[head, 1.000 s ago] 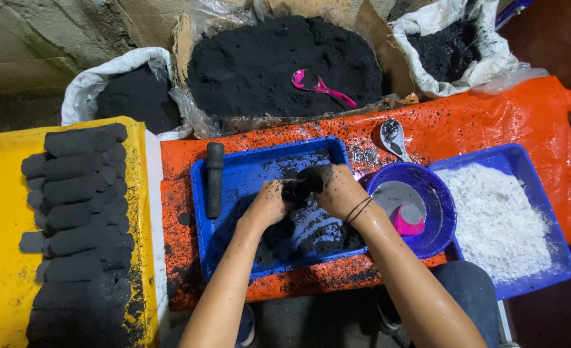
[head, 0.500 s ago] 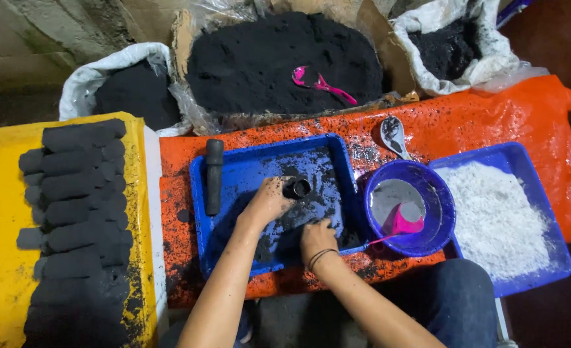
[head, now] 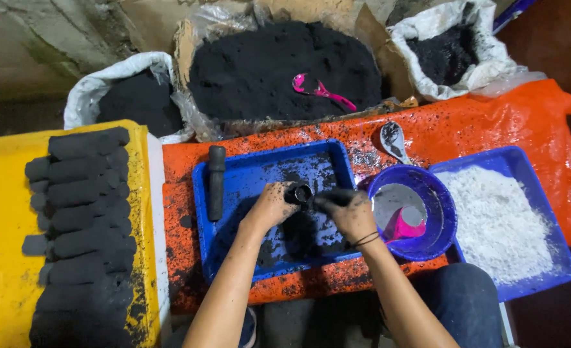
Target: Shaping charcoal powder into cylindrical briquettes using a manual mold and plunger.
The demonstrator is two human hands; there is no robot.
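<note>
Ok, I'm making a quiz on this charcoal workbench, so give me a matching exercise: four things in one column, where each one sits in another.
Things:
1. black tube
2. pink scoop
3. metal spoon
4. black briquettes

Places:
A. on the yellow surface
B. on the orange sheet, above the purple bowl
C. on the big black powder heap
D. held by the left hand, over the blue tray, right hand at it

Pairs: 1-D, 2-C, 3-B, 4-A

In the blue tray (head: 203, 222), bare floor lies open toward 7 o'clock, while a black rod (head: 216, 182) blocks 9 o'clock and the purple bowl (head: 441, 200) crowds 3 o'clock.
</note>
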